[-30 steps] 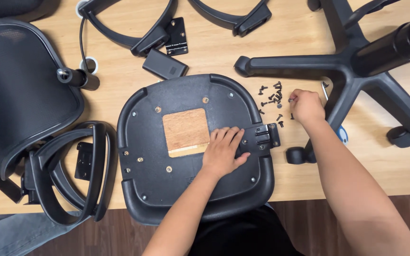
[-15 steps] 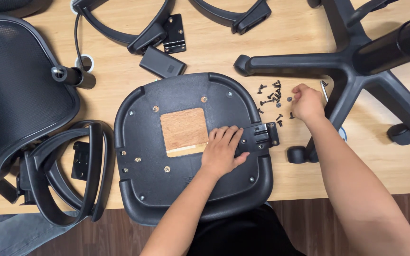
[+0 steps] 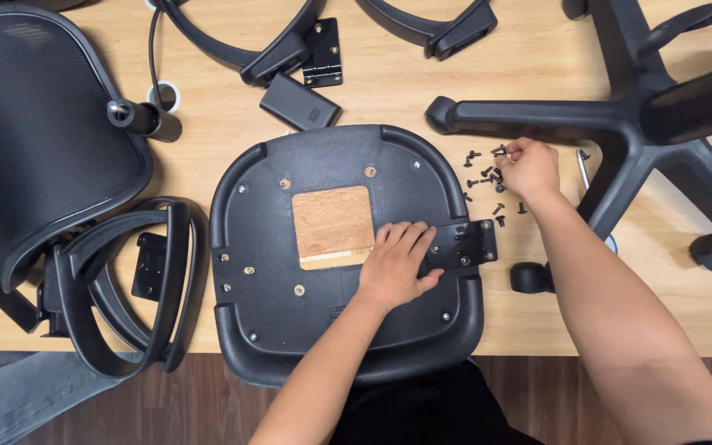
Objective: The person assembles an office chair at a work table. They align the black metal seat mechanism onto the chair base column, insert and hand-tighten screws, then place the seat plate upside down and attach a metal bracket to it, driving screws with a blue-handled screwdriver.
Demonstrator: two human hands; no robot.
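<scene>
Two hands are at work around the upturned black seat pan, which lies bottom-up on the desk. The left hand lies flat with fingers spread, pressing near the seat pan's right edge against a black metal bracket that overhangs that edge. The right hand is just right of the seat pan, fingertips pinched together over a scatter of small black screws; whether it holds one I cannot tell. In my judgement the sound way is to keep the bracket pinned square over its holes, lift a single screw by the head, and start it by hand before tightening.
</scene>
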